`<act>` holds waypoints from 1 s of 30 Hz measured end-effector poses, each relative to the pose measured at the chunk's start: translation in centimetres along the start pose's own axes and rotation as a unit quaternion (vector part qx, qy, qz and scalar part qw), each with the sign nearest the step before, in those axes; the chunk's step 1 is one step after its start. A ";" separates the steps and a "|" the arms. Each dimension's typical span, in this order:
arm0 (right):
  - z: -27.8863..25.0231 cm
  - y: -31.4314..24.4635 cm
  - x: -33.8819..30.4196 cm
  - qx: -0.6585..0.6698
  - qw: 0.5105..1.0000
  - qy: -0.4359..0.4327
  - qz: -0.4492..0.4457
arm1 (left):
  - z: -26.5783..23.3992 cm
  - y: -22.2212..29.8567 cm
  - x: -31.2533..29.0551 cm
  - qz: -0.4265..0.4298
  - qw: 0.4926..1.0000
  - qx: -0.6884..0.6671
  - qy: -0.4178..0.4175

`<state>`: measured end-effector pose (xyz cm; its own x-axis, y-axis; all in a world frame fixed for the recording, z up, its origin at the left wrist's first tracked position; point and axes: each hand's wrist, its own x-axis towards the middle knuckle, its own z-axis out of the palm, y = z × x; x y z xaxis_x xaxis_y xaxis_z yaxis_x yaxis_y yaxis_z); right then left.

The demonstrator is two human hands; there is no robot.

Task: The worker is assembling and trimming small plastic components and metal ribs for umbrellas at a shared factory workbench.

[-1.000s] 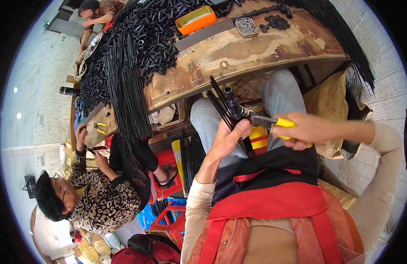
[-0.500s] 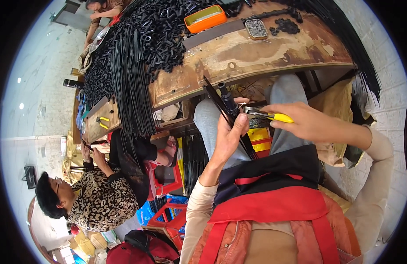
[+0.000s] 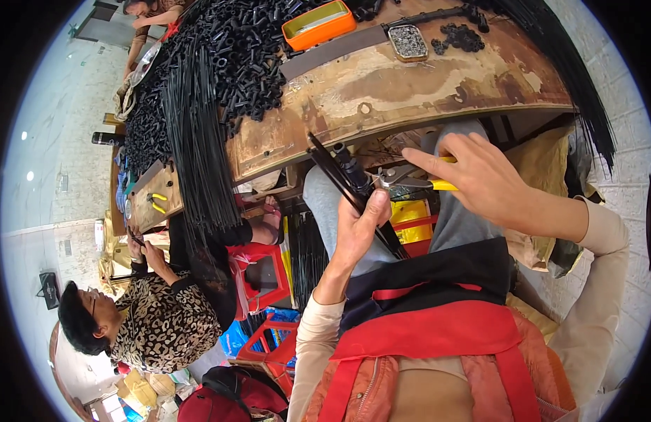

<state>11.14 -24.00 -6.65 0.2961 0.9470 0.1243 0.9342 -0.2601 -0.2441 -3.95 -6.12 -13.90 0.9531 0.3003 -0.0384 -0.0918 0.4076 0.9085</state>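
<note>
My left hand [image 3: 362, 226] is closed around a slim bundle of black rods [image 3: 327, 163] with a black tubular fitting [image 3: 353, 171] alongside them. The bundle slants over my lap, just below the table's front edge. In my right hand [image 3: 483, 176] is a pair of pliers [image 3: 444, 185] with yellow handles. Its forefinger stretches out above the tool, and part of the grip is hidden behind the hand. The plier jaws sit beside the fitting, close to my left thumb. A thin, pale wire end shows between them, too small to make out well.
The wooden table [image 3: 325, 126] carries a heap of black tubular parts [image 3: 248, 77], long black rods [image 3: 192, 133], an orange box [image 3: 318, 27] and a tin of small metal pieces [image 3: 408, 42]. A co-worker [image 3: 160, 316] sits at left near red stools [image 3: 258, 278].
The right hand's fingers have loosened and spread around the plier handles, with the forefinger now extended. The pliers and the bundle have shifted slightly left.
</note>
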 end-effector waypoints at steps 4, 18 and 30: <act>-0.1 1.9 1.3 -0.011 0.999 0.003 -0.050 | -0.2 -0.2 0.8 -0.009 1.000 -0.008 0.026; -2.4 5.9 7.0 0.545 0.704 -0.440 0.117 | -2.1 -1.3 2.7 -0.026 0.996 -0.076 -0.031; -3.8 -0.3 1.1 0.441 0.837 -0.305 0.110 | -1.4 -0.6 -0.4 -0.036 0.995 -0.040 -0.088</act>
<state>11.92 -23.64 -2.83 0.0343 0.8847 -0.4648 0.2806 -0.4549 -0.8452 -4.69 -5.22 -15.00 0.9931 0.1151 -0.0217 -0.0380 0.4920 0.8698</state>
